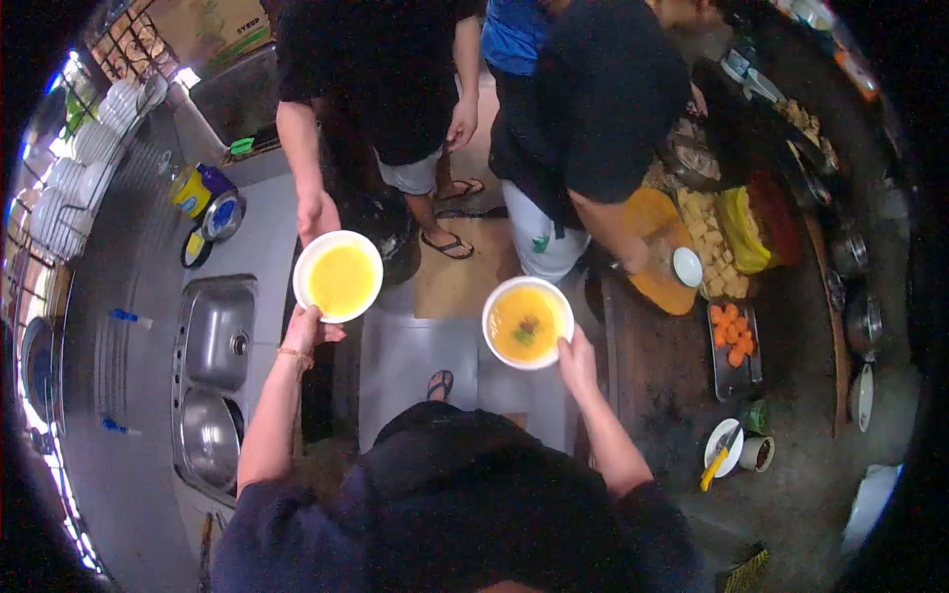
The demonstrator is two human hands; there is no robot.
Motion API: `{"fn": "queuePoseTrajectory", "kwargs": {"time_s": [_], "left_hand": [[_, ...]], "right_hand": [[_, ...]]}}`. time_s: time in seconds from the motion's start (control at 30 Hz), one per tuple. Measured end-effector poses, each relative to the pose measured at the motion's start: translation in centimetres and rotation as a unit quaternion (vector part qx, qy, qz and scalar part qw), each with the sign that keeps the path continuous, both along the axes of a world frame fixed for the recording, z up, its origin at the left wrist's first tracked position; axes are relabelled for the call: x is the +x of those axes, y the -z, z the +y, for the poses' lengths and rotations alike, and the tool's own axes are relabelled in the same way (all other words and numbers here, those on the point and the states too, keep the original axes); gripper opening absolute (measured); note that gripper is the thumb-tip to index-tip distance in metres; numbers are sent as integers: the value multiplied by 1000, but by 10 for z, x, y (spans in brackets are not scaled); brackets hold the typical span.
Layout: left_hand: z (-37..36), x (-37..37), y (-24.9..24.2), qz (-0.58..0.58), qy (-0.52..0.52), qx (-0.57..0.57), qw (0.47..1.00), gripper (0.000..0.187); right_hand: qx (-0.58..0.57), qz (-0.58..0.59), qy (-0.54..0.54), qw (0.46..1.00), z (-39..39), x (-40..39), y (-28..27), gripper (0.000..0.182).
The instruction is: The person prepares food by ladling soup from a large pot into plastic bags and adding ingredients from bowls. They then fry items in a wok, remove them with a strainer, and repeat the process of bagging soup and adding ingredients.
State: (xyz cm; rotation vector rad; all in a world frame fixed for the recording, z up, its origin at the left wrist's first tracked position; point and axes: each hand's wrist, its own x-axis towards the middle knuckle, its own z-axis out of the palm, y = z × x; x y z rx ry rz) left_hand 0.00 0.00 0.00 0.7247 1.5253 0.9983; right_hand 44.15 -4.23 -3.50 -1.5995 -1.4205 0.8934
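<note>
My left hand (308, 334) grips the near edge of a white bowl (301, 282) of yellow soup (341, 280). On the far side of that same bowl, a co-worker's hand (316, 215) touches or holds the rim. Held level in my right hand (577, 362) is a second white bowl (488, 326). Its yellow-orange soup (514, 318) carries a small green and brown garnish in the middle. My thumb lies over its right rim. Both bowls are above the floor, well apart from each other.
A second co-worker bends over the right counter near a small white bowl (687, 266), cut yellowish cubes (704, 232) and a tray (732, 381) of orange pieces. Nearer lie a plate (714, 441) and a yellow-handled knife (712, 470). Left are a steel sink (210, 341) and racked plates (59, 222).
</note>
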Motion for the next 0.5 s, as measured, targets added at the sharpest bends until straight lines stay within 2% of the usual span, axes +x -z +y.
{"fn": "queuePoseTrajectory", "kwargs": {"time_s": [0.07,0.1,0.17,0.2,0.23,0.27,0.37,0.43,0.5], "left_hand": [[-12,10,-11,-29,-8,-15,999,30],[44,-56,-30,-13,-2,8,1000,30],[50,-65,-16,-19,-19,-1,1000,31],[60,-96,-18,-39,15,22,999,33],[68,-105,-28,-34,23,21,999,33],[73,-108,-42,-27,16,11,999,33],[92,-119,-53,-21,15,8,1000,34],[107,-129,-53,-26,37,5,999,34],[120,-133,-56,-36,29,16,999,35]], "right_hand": [[-12,-37,-9,999,20,-2,-3,37],[3,-42,2,999,96,-77,-10,31],[49,-63,2,997,136,-95,-14,26],[-57,27,-15,998,154,-127,-46,25],[18,-28,-10,999,186,-137,-14,24],[-26,37,-20,999,198,-153,-36,23],[-15,43,-1,999,244,-178,-40,22],[-45,0,24,999,269,-190,-50,23],[-11,-56,55,997,303,-198,-28,26]]}}
